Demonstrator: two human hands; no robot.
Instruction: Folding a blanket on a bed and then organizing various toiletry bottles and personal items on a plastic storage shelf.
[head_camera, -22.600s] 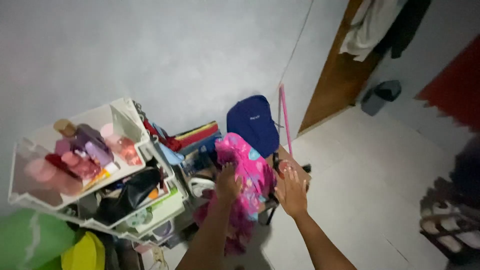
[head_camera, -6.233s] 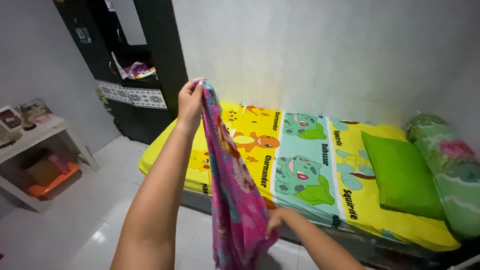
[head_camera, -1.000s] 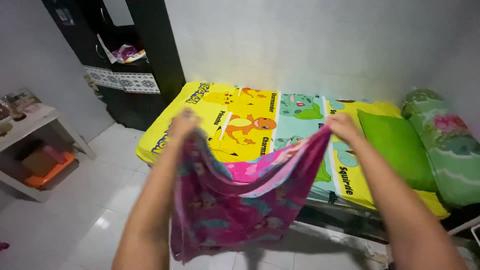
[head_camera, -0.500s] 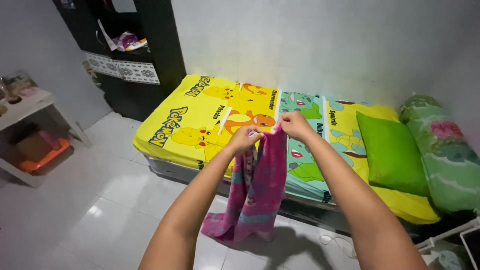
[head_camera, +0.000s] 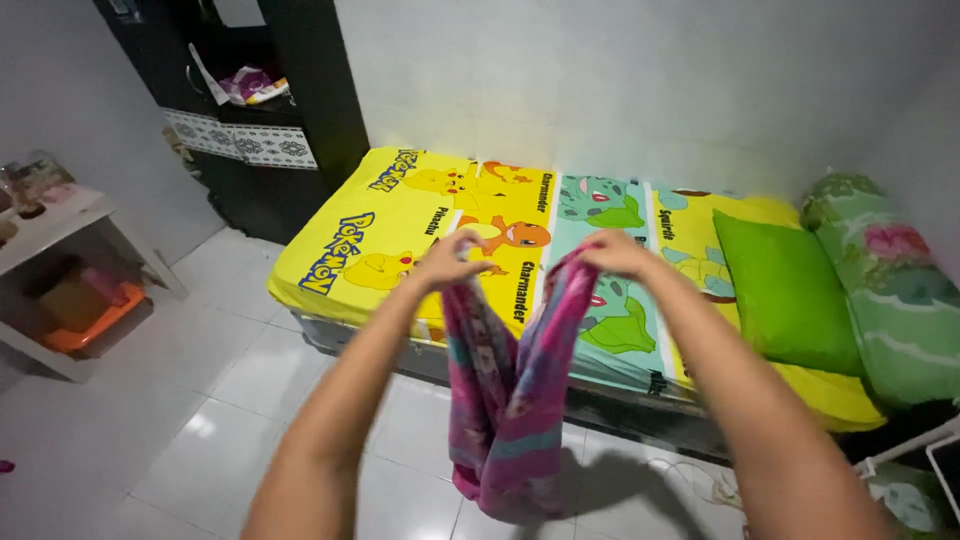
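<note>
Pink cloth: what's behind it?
Behind the pink cloth, held up by the left hand and right hand: the bed's front edge and white floor tiles. The covered stretch is hidden.

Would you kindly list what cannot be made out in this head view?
- Pink cloth: pattern motion-blurred.
- Left hand and right hand: fingertips blurred, buried in fabric.
- White side table: cut by left edge; items too small.
- Under the bed: dark shadow.

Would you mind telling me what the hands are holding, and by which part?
A pink cloth; left hand and right hand each grip its top edge.
</note>
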